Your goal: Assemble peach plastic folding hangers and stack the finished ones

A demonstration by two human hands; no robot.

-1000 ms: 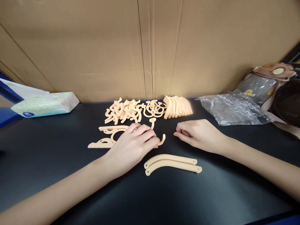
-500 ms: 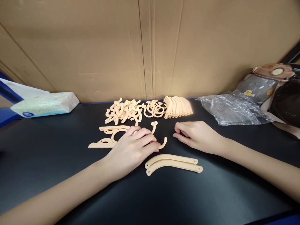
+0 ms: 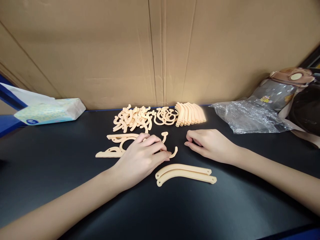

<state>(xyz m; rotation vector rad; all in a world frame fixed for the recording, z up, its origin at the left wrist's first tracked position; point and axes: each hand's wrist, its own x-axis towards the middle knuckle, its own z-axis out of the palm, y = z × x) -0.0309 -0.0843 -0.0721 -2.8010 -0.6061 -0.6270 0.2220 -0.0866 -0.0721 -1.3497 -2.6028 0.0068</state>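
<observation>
My left hand (image 3: 146, 155) lies palm down over several beige plastic pieces, its fingers bent and slightly apart. A curved piece (image 3: 174, 153) sticks out by my fingertips; whether they press on it is hidden. Left of this hand show a flat-edged piece with an arched cutout (image 3: 109, 154) and a long arm piece (image 3: 120, 136), with part of a ring between. Beyond my fingers a small knobbed hook (image 3: 164, 136) pokes out. My right hand (image 3: 210, 145) rests on its side on the table, fingers curled in, seemingly holding nothing. Two curved arms with end holes (image 3: 186, 174) lie side by side nearer me.
At the back of the black table (image 3: 200, 210) sit a heap of curved pieces (image 3: 133, 118), some thin hooks (image 3: 165, 116) and a row of arms (image 3: 190, 114). A tissue pack (image 3: 50, 111) is left; clear plastic wrap (image 3: 245, 115) and a bottle (image 3: 275, 88) are right. Cardboard (image 3: 100, 50) stands behind.
</observation>
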